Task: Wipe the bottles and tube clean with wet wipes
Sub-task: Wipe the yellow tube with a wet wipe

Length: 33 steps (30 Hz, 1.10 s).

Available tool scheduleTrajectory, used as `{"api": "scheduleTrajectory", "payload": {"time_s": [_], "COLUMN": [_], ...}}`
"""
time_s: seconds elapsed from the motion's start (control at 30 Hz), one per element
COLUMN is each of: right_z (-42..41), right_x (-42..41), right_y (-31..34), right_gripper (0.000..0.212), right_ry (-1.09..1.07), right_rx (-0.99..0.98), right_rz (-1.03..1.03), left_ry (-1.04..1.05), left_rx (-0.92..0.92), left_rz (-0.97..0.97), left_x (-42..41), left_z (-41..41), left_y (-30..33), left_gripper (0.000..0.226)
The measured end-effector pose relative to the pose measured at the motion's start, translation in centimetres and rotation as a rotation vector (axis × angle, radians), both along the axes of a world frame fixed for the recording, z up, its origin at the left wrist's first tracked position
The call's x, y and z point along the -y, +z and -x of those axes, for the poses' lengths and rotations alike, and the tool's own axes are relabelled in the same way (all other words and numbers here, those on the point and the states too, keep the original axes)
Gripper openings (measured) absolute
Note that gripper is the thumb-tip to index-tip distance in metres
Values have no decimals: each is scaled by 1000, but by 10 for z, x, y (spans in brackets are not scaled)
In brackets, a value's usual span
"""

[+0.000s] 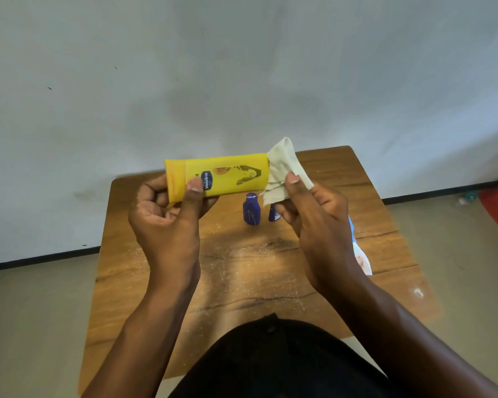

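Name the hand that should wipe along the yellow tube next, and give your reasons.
Right. The right hand already pinches the wet wipe against one end of the yellow tube, while the left hand grips the other end and holds the tube level.

The tube (217, 178) lay sideways in the air above the far part of the table (242, 271), held at its left end by the left hand (167, 214). The wipe (285, 173) touched the tube's right end, pinched in the right hand (314, 214). Below and behind the hands, a bottle (251, 209) stood upright on the table, and a second bottle (273, 213) stood just right of it, half hidden by the right hand. A packet (361, 254) lay on the table at the right, mostly behind the right wrist.
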State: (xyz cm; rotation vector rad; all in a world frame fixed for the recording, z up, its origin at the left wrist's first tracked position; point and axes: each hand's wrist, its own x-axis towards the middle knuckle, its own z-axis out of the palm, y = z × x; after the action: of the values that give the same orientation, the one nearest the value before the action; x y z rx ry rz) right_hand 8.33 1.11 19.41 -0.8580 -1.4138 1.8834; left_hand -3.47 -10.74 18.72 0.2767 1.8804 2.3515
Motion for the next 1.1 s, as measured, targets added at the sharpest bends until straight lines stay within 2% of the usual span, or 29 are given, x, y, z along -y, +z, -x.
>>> {"api": "scheduleTrajectory", "payload": {"time_s": [0.2, 0.3, 0.4, 0.63, 0.8, 0.9, 1.03, 1.1], "right_z": [-7, -12, -19, -28, -27, -28, -28, -27], "right_x": [-7, -17, -27, -38, -37, -37, -37, -37], "right_y": [-5, -16, -28, -52, -76, -84, -86, -85], "right_gripper": [19, 15, 25, 28, 46, 52, 44, 47], "right_ry": [8, -75, -83, -65, -62, -69, -53, -44], "right_rx": [-11, -22, -13, 35, 140, 156, 175, 179], "right_rz": [262, 419, 527, 578, 689, 711, 678, 674], "left_ry": [-32, -42, -51, -278, -394, -428, -437, -431], "left_rx": [-30, -94, -187, -320, -373, -351, -350, -356], "left_rz": [148, 348, 545, 829, 1054, 1128, 1170, 1189], "left_x": [6, 9, 7, -9, -12, -13, -15, -16], "left_z": [20, 36, 49, 77, 83, 87, 90, 92], "left_y": [-9, -23, -40, -104, -147, -163, -177, -180], "left_gripper": [42, 39, 32, 32, 33, 31, 29, 30]}}
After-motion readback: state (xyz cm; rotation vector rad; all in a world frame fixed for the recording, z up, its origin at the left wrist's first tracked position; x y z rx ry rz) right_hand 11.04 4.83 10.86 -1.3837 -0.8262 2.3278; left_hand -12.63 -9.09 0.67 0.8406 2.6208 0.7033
